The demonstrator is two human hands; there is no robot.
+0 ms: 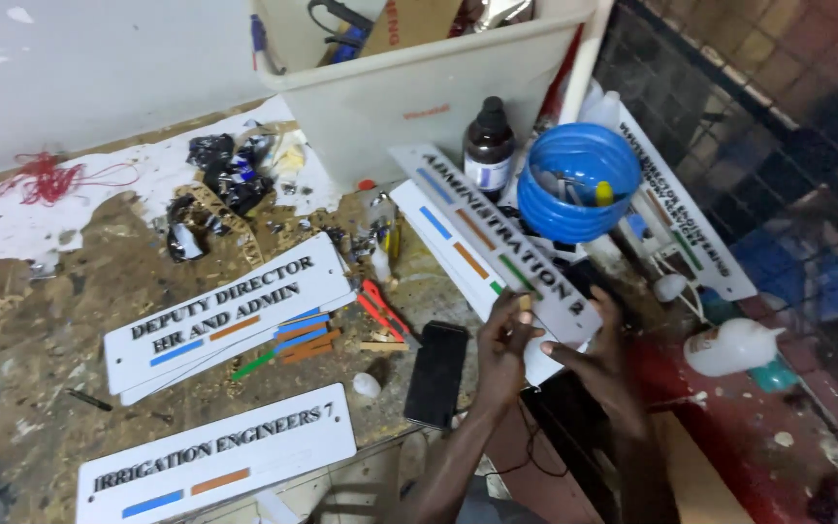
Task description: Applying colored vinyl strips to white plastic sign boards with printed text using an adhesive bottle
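Note:
My left hand (503, 342) is raised over the table's front edge and pinches a small tan piece (526, 303) between thumb and fingertips. My right hand (601, 357) is beside it with fingers spread, touching the near end of a long white sign plate (482, 221) that has raised black letters and coloured bars. That plate lies slanted on top of another white plate. A black phone (435, 374) lies face down just left of my left wrist.
Two more white sign plates lie at left (225, 311) and front left (215, 456). A blue bowl of small items (579, 189), a brown bottle (488, 146), a white bin (419, 107), a red-handled tool (380, 311) and a white squeeze bottle (729, 347) stand around.

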